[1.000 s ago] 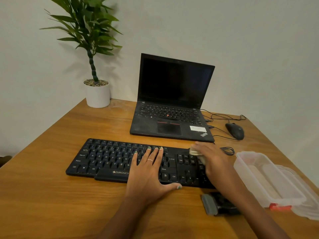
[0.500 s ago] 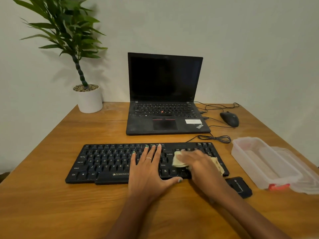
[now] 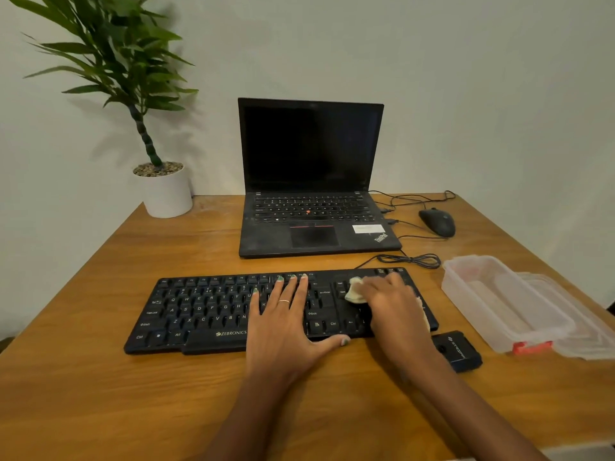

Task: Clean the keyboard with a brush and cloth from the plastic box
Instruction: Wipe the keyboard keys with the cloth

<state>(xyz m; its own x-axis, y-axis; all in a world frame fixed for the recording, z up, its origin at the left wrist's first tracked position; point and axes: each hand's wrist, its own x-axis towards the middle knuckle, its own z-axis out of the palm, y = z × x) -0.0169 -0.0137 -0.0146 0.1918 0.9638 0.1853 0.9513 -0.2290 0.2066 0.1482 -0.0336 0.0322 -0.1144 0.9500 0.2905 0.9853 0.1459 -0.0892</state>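
With my left hand (image 3: pixel 285 322) pressed flat on the keyboard (image 3: pixel 213 307) to pin it to the table (image 3: pixel 83 387), I'd wipe in short, light rows while my right hand (image 3: pixel 392 299) grasps the cloth (image 3: pixel 355 291) over the right-end keys.

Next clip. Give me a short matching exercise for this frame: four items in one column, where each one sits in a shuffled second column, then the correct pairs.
Items:
1. cloth
2. left hand
3. mouse
4. plastic box

Places:
A. right of the laptop, far side of the table
B. flat on the middle of the keyboard
C. under the right hand, on the keyboard's right end
D. right of the keyboard, lid off

Pairs: 1-C, 2-B, 3-A, 4-D
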